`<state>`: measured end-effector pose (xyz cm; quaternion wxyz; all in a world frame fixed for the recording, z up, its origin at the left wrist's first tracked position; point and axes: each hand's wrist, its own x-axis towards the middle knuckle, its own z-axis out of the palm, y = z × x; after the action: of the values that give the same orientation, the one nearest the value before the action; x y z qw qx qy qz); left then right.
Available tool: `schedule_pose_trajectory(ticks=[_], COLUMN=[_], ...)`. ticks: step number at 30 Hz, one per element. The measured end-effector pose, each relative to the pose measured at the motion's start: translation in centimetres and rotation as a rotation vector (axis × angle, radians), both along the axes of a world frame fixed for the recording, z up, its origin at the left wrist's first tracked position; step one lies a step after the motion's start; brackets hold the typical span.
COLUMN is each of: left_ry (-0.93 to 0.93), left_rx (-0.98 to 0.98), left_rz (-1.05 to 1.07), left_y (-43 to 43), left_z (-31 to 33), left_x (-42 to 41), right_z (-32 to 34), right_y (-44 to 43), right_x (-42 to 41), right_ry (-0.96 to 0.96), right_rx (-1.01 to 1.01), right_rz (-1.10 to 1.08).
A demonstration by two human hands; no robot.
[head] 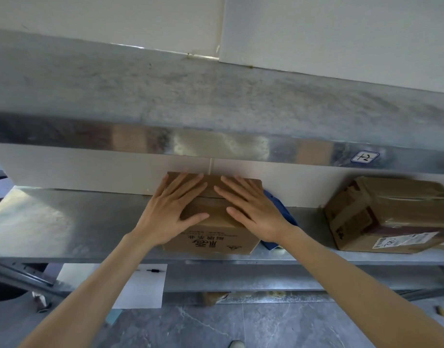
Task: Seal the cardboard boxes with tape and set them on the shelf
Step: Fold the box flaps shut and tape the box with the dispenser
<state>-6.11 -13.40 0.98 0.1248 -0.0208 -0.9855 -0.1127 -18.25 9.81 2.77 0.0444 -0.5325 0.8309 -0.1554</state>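
We face galvanised metal shelving [65, 217] set against a white panelled wall [341, 33], a seam running down between its panels. Light glints off the upper shelf's front edge, where a small handwritten label [364, 156] sits. Below us lies grey marbled floor tile [266, 327].

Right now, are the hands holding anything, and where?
Nothing is gripped. The left hand and right hand lie flat on the top of the cardboard box on the shelf.
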Motion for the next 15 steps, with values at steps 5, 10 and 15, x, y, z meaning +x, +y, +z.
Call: schedule_pose_trajectory(ticks=[5,10,15], left_ry=[-0.085,0.0,0.067], left_rx=[-0.046,0.23,0.516], left_rz=[-0.055,0.137,0.336], left_y=[-0.3,0.1,0.8], left_z=[0.0,-0.6,-0.7], left_x=[-0.2,-0.4,-0.5], right_z=[-0.2,-0.8,-1.3], right_y=[-0.3,0.0,-0.1], right_x=[-0.6,-0.3,0.0], right_ry=[0.058,-0.177,-0.507], right_rx=[0.179,-0.08,-0.394], right_rz=[0.053,-0.194,-0.424])
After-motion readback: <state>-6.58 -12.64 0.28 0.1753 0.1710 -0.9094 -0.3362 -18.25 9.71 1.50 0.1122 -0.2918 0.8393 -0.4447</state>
